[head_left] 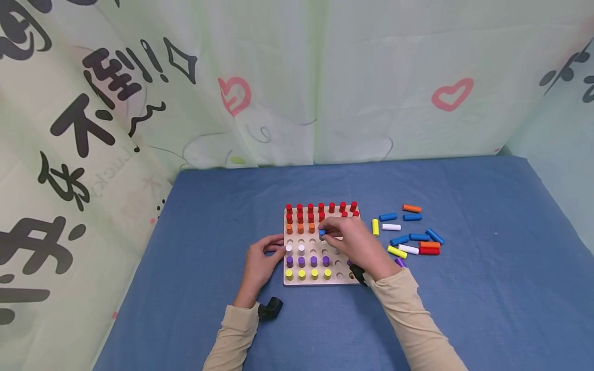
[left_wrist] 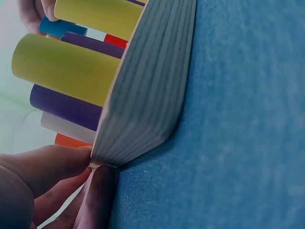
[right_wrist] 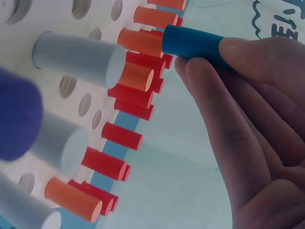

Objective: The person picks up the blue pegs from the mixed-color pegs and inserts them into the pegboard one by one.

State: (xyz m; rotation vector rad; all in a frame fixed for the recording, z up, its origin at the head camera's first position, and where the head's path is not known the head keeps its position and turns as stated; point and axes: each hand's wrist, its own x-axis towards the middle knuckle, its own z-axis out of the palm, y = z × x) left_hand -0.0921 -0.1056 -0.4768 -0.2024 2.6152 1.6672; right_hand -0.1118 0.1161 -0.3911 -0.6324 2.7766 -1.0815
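A wooden pegboard lies on the table, with rows of colored pegs standing in it. My right hand is over its middle, pinching a blue peg between thumb and fingers. In the right wrist view the peg's free end overlaps the orange pegs. My left hand holds the board's left edge, thumb and fingertips right at the rim in the left wrist view. Red pegs fill the far rows; white pegs, purple pegs and yellow pegs stand nearer.
Right of the board lie several loose pegs: blue, white, yellow, orange, red and purple. A blue cloth covers the table. Pale printed curtains hang behind and at the sides.
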